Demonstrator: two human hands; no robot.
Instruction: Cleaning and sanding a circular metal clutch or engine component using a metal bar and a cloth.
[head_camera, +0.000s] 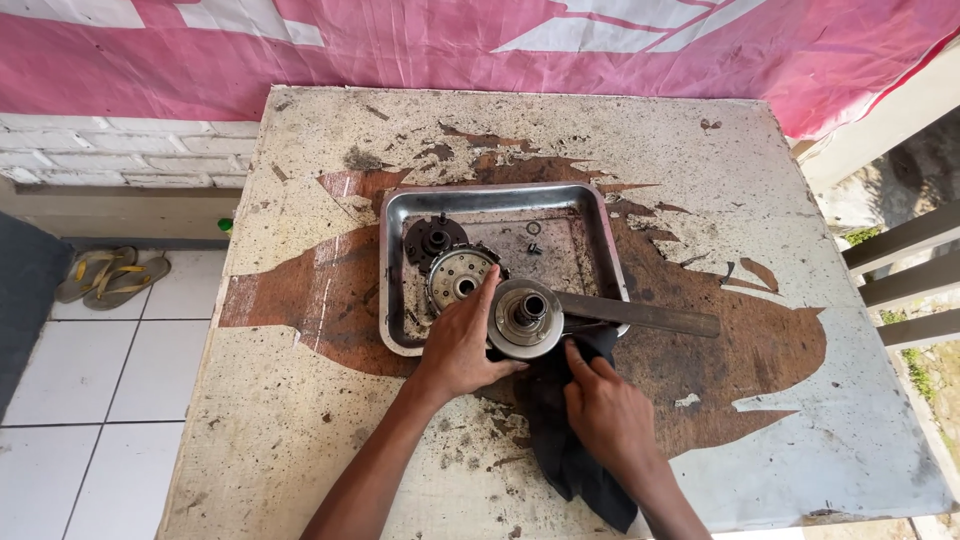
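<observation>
At the near edge of the metal tray (395, 300), the round metal part (526, 318) is held steady by the left hand (460, 345), closed on its side, and is being wiped with the dark rag (560, 440) gripped by the right hand (605, 410), so a slow turn seems needed next.
</observation>
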